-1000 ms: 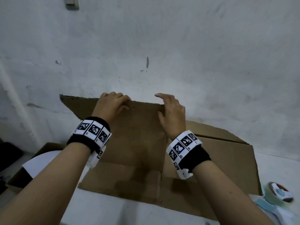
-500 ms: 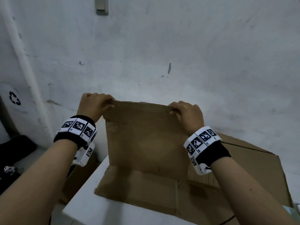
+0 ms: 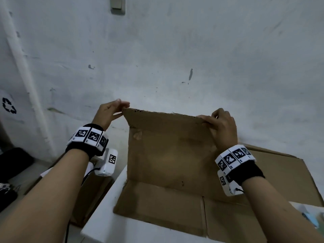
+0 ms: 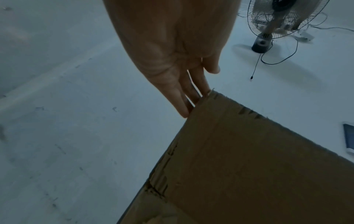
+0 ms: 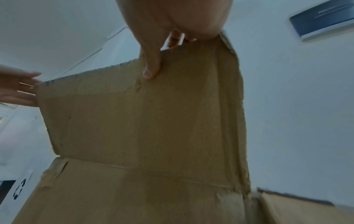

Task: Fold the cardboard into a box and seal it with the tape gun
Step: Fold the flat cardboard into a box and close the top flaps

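A brown cardboard sheet (image 3: 168, 155) lies partly flat on the white table (image 3: 105, 223), with one panel standing upright before the wall. My left hand (image 3: 114, 111) is at the panel's top left corner. In the left wrist view its straight fingers (image 4: 184, 97) rest against the corner of the cardboard (image 4: 249, 159), thumb apart. My right hand (image 3: 219, 125) pinches the top edge near the right corner, thumb (image 5: 151, 66) on the near face of the cardboard (image 5: 143, 121), fingers behind. A blurred pale-blue object (image 3: 311, 216) at the right edge may be the tape gun.
The grey-white wall stands close behind the panel. The rest of the sheet (image 3: 289, 179) lies flat to the right. Another cardboard box (image 3: 91, 197) sits below the table's left edge, with a black bag (image 3: 15, 163) further left. A standing fan (image 4: 277, 19) shows in the left wrist view.
The panel has come up from leaning to upright. Both hands slid apart along its top edge to the corners, and the left hand's fingers went from curled over the edge to straight.
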Tool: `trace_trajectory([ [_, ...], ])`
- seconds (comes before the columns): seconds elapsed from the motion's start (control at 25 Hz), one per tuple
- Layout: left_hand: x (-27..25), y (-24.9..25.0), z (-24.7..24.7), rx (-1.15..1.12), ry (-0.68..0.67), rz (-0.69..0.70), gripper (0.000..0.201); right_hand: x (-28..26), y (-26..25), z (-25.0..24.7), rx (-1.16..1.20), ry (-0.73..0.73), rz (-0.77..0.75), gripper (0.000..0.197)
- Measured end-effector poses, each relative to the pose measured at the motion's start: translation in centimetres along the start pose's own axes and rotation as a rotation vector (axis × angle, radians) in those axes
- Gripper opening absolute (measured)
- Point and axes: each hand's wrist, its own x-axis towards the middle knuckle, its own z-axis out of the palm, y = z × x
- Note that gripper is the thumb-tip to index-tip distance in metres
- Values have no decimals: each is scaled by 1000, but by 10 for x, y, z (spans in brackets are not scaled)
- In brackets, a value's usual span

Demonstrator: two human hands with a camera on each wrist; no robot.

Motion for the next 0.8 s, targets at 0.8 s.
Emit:
trace_trajectory([
  [0.8, -4, 19, -19, 866, -296, 386, 17, -62, -31, -14, -178, 120, -59, 22],
])
